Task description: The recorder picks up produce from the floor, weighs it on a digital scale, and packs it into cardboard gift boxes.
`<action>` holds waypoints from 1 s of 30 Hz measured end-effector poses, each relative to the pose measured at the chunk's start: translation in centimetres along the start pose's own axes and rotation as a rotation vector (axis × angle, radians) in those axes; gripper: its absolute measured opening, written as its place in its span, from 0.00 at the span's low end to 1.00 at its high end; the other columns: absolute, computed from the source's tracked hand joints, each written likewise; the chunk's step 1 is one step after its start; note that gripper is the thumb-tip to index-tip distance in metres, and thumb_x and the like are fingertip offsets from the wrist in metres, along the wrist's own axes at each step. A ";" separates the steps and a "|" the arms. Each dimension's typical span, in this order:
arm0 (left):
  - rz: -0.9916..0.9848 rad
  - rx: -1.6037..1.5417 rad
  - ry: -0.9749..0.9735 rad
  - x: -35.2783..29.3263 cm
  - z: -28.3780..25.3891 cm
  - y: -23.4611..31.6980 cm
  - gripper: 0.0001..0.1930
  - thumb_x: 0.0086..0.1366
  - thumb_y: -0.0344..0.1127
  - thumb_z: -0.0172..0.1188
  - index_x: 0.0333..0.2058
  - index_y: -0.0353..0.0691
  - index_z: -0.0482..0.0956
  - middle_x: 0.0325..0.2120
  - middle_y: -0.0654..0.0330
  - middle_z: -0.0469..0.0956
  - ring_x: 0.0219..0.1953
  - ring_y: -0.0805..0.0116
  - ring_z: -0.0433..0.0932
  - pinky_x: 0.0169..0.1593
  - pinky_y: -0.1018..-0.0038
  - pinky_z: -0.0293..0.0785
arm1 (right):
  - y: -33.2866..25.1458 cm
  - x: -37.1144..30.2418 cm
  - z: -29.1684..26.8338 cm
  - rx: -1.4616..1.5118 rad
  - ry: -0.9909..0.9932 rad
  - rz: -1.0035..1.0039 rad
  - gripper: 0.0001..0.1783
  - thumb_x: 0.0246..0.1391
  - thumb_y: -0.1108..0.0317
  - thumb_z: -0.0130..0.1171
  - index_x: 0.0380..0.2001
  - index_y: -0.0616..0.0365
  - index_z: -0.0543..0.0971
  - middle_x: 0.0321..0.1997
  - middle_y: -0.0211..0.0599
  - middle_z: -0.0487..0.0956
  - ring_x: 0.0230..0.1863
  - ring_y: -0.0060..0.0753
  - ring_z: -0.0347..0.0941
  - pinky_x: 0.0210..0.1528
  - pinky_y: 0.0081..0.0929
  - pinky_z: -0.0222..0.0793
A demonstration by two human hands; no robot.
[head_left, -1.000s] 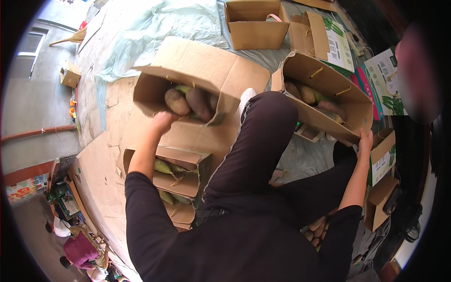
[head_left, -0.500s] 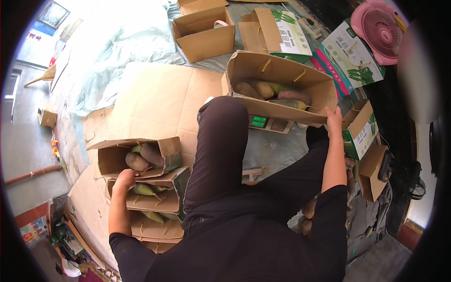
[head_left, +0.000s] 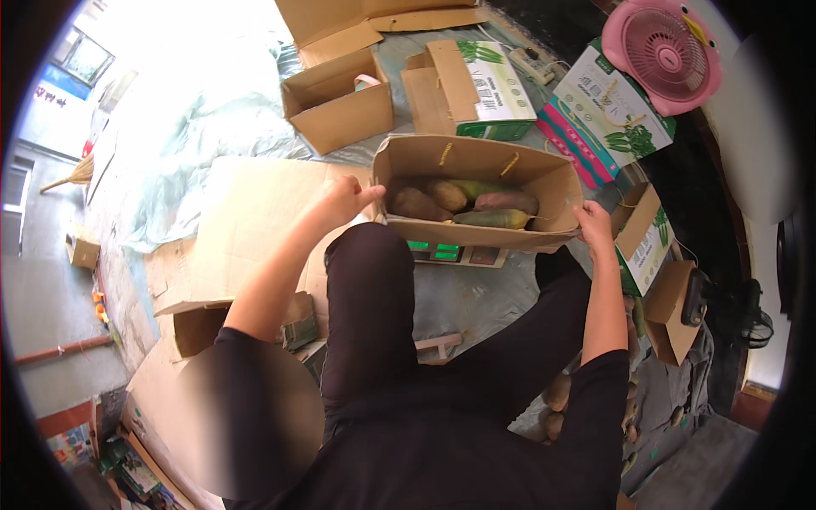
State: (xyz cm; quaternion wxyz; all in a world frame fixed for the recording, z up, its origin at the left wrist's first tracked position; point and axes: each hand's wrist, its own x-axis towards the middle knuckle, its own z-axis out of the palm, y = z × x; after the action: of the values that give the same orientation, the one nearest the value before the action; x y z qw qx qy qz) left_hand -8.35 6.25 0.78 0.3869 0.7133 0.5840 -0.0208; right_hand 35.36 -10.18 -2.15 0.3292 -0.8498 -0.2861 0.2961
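Note:
An open cardboard box (head_left: 476, 233) with yellow cord handles sits on a digital scale (head_left: 486, 257) with a lit green display. Inside lie several large radishes (head_left: 493, 218), some green, some brownish-red. My right hand (head_left: 593, 225) pinches the box's right end at the near corner. At the opposite end my left hand (head_left: 344, 202) is closed at the near left corner, thumb along the edge; its other fingers are partly hidden. My left forearm and sleeve cover most of the stacked boxes (head_left: 299, 323) beside my left leg.
Behind stand an open brown box (head_left: 344, 110), a white-and-green printed box (head_left: 497, 81) and a pink fan (head_left: 667, 59). Another printed box (head_left: 646, 242) is at the right. Flat cardboard (head_left: 246, 221) covers the floor at left. Loose radishes (head_left: 557, 393) lie by my right leg.
My left hand has left the stacked box of radishes and moved up and right to the box on the scale. My right hand still holds that box's right end. The view has shifted.

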 end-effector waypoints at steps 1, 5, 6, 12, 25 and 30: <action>-0.033 0.162 -0.033 1.7 0.6 0.6 0.29 0.58 0.59 0.56 0.32 0.31 0.78 0.25 0.50 0.79 0.30 0.60 0.79 0.36 0.68 0.73 | -0.3 0.6 -0.4 0.000 0.009 -0.003 0.16 0.50 0.59 0.58 0.39 0.59 0.76 0.30 0.31 0.77 0.30 0.21 0.71 0.26 0.26 0.65; -0.201 0.197 -0.166 4.1 1.3 2.9 0.25 0.61 0.54 0.49 0.34 0.34 0.80 0.25 0.51 0.81 0.28 0.62 0.81 0.40 0.67 0.75 | -1.5 3.3 -1.1 -0.298 -0.026 -0.019 0.19 0.47 0.57 0.58 0.37 0.60 0.77 0.31 0.41 0.79 0.32 0.37 0.74 0.32 0.33 0.69; -0.215 0.168 -0.118 4.7 1.5 2.0 0.24 0.61 0.52 0.48 0.33 0.34 0.81 0.24 0.52 0.81 0.27 0.63 0.82 0.40 0.68 0.75 | -2.0 3.9 -0.8 -0.534 -0.057 -0.034 0.21 0.46 0.55 0.58 0.37 0.61 0.78 0.33 0.46 0.79 0.35 0.45 0.76 0.35 0.37 0.70; -0.127 0.117 -0.039 3.6 1.2 2.1 0.19 0.60 0.45 0.49 0.28 0.33 0.81 0.17 0.54 0.79 0.19 0.67 0.81 0.35 0.71 0.78 | -5.2 2.9 -0.2 -0.845 -0.008 -0.104 0.21 0.45 0.53 0.55 0.35 0.60 0.80 0.41 0.54 0.77 0.47 0.53 0.72 0.46 0.43 0.68; -0.193 -0.491 0.199 1.7 -5.1 -14.8 0.14 0.56 0.36 0.54 0.22 0.28 0.76 0.13 0.59 0.73 0.13 0.71 0.71 0.17 0.76 0.68 | -17.0 -1.9 9.9 -0.783 -0.142 -0.526 0.20 0.40 0.54 0.55 0.24 0.63 0.79 0.30 0.57 0.76 0.35 0.58 0.74 0.36 0.47 0.68; -0.328 0.006 0.400 -3.4 -10.9 -22.9 0.17 0.55 0.43 0.52 0.29 0.32 0.81 0.20 0.50 0.79 0.24 0.62 0.79 0.30 0.69 0.73 | -18.8 -4.4 20.3 -0.647 -0.288 -0.741 0.18 0.39 0.55 0.56 0.20 0.62 0.78 0.26 0.56 0.76 0.31 0.57 0.74 0.34 0.47 0.69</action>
State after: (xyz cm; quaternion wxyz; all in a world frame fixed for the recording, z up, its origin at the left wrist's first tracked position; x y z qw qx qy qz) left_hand -33.49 10.23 -2.04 0.2532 0.6002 0.7566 0.0564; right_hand 12.92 6.38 0.63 0.0897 -0.7003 -0.6875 0.1698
